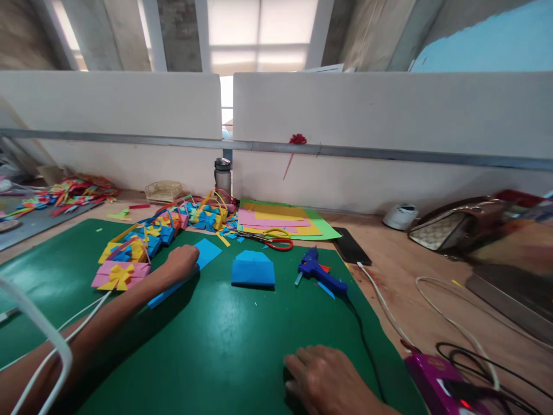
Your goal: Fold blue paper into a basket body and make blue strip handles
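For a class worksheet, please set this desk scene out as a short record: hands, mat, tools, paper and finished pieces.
Left hand: over blue paper; grip unclear
Right hand: palm down at the green mat
Mat centre: folded blue piece
Tools: glue gun, right of the folded piece; scissors, beyond it
Sheets: coloured, stacked at mat's far edge
Paper bags: in a row, left side

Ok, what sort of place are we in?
Probably a paper-craft workbench: there's a blue glue gun, scissors by stacked coloured paper, and a row of small bow-trimmed paper bags.
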The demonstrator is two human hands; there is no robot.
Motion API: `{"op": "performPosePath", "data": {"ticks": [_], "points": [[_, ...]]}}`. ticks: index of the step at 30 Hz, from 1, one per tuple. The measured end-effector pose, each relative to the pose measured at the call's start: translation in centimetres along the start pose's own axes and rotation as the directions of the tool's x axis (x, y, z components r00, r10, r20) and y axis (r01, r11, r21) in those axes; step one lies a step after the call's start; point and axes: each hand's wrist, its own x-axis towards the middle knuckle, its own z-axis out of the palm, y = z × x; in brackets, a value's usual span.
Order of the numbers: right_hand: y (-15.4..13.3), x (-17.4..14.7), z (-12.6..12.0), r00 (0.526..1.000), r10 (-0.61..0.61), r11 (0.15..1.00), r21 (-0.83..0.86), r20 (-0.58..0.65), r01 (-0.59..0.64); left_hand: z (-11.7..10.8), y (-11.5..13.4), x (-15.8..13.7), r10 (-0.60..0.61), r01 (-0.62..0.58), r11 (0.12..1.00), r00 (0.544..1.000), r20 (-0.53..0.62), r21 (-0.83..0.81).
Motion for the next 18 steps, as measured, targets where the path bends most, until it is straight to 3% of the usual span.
{"op": "performPosePath", "data": {"ticks": [5, 12, 15, 18], "points": [[-0.1, -0.2, 0.1, 0.999, 0.001, 1.0, 0.0, -0.044, -0.001, 0.6, 0.4, -2.0, 0.135, -0.136, 0.99, 0.99, -0.041, -0.023], [-0.3, -0.2, 0.1, 1.0, -0.005, 0.999, 0.045, 0.029, 0.004, 4.8, 1.1, -9.4, 0.257, -0.261, 0.965, 0.961, -0.104, -0.026], [0.0, 0.5, 0.0, 0.995, 0.003, 0.999, 0.045, 0.095, -0.008, 6.5, 2.2, -12.0, 0.335, -0.357, 0.931, 0.919, -0.208, -0.078], [0.2, 1.9, 0.1, 0.983, 0.017, 1.0, 0.021, 0.183, -0.022, 7.1, 4.5, -12.8, 0.452, -0.494, 0.864, 0.848, -0.278, -0.1]]}}
